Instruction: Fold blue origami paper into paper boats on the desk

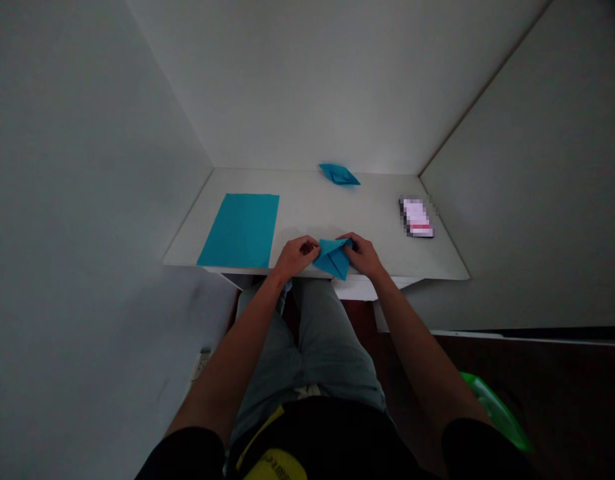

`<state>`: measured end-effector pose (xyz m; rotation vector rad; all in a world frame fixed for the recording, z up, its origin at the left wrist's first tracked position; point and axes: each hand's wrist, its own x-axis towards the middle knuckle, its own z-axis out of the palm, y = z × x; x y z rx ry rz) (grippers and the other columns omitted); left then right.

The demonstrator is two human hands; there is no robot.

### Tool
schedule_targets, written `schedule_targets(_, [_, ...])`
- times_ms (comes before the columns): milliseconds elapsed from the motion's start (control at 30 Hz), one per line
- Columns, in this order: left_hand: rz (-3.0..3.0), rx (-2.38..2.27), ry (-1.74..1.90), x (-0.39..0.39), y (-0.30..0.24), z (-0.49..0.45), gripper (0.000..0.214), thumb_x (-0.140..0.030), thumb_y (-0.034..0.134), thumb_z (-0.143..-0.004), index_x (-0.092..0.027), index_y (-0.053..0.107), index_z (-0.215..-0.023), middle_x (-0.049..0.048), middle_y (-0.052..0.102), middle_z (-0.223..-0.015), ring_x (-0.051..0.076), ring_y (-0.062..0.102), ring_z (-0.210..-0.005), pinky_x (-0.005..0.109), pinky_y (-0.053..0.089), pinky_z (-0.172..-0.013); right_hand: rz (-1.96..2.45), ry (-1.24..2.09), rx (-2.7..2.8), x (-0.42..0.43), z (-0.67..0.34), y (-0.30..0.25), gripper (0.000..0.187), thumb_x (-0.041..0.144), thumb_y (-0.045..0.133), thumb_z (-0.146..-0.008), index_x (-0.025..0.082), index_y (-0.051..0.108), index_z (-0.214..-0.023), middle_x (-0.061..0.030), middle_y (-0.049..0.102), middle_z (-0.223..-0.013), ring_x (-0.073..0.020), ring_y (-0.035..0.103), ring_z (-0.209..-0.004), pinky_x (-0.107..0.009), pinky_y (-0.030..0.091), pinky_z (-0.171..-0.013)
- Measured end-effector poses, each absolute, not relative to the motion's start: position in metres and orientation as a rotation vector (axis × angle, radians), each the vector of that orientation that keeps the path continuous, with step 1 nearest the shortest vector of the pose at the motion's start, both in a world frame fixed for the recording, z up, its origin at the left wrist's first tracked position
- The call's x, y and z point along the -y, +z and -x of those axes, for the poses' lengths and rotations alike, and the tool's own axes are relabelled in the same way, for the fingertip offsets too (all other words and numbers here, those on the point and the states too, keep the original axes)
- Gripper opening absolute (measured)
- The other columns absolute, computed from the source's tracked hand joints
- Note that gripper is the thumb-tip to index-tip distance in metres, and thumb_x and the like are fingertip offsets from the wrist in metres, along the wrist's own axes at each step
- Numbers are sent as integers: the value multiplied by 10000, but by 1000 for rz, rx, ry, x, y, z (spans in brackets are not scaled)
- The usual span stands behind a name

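A smooth white tabletop (307,207) is spanning the frame's middle. Just below center, your left hand's (298,257) thumb and fingertips are meeting at the left corner of a creased, folded blue paper (333,260); your right hand (364,256) is pinching its right side, wrists angling inward.

White table (337,210): sheet (241,230), boat (339,175), phone (417,217)

Dim grey light, soft shadows, dark lower right corner, pixelated phone (417,218)
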<state>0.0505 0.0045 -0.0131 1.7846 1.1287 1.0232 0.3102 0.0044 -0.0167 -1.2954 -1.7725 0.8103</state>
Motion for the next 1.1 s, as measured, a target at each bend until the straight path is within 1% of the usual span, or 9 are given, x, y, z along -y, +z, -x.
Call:
schedule_targets(167, [-1794,-1056,998,-2,-7,-50,482,-515,860,-846,-203,749,-1195,14,756,-865,159,652,-727,296,530,-709,1286,821,1694,-6,-312,-19,271,461,601,-958,238,737,-1032,-43,777,-916,-242,685,-848,-376,555,-809])
schedule_targets(267, [-1817,-1057,950,-1,-6,-48,583,-521,901,-820,-213,730,-1285,34,784,-946,165,677,-758,308,546,-742,1343,797,1678,-6,-310,-20,300,530,609,-965,244,697,-940,-20,706,-782,-223,630,-744,-346,517,-717])
schedule_targets(433, [-1852,-1052,901,-2,-6,-48,640,-501,910,-819,-222,713,-1361,47,800,-999,184,708,-806,321,552,-773,1354,813,1662,-4,-306,-15,475,707,614,-976,245,725,-979,-26,712,-792,-223,619,-724,-341,490,-678])
schedule_targets(533, [-1835,-1092,930,-3,-7,-49,536,-477,843,-884,-216,734,-1340,41,795,-969,184,704,-804,316,554,-772,1347,817,1686,-4,-305,-14,532,760,612,-968,245,745,-962,-26,715,-790,-225,622,-735,-344,492,-685])
schedule_targets(700, [-1723,-1118,1021,-7,-10,-51,327,-371,689,-984,-202,783,-1248,36,772,-908,187,709,-814,307,556,-776,1307,838,1687,-5,-307,-15,446,666,625,-983,240,755,-961,-36,736,-835,-229,646,-779,-362,525,-742])
schedule_targets(800, [-1658,-1073,1064,-9,-11,-50,320,-308,640,-996,-204,791,-1258,46,795,-986,176,719,-809,304,570,-788,1233,872,1614,-6,-308,-17,350,558,655,-971,244,766,-1079,-52,768,-963,-229,668,-849,-374,557,-799])
schedule_targets(900, [-1618,-1058,1104,-12,-10,-48,358,-224,593,-985,-208,795,-1280,49,816,-1052,166,726,-823,314,582,-848,1171,922,1527,-7,-312,-20,329,475,653,-938,255,769,-1153,-51,755,-996,-205,639,-801,-357,560,-743])
schedule_targets(967, [-1588,-1080,1112,-14,-9,-46,353,-217,559,-999,-202,811,-1245,38,810,-947,168,720,-798,324,579,-866,1155,962,1486,-7,-315,-21,325,424,638,-916,260,785,-1155,-41,736,-955,-191,614,-752,-349,558,-714])
schedule_targets(1100, [-1554,-1122,1100,-15,-10,-44,334,-226,515,-1016,-196,833,-1112,26,772,-792,181,721,-797,334,570,-866,1141,1029,1463,-6,-322,-20,341,353,635,-880,267,826,-1149,-26,723,-928,-185,621,-761,-365,576,-758])
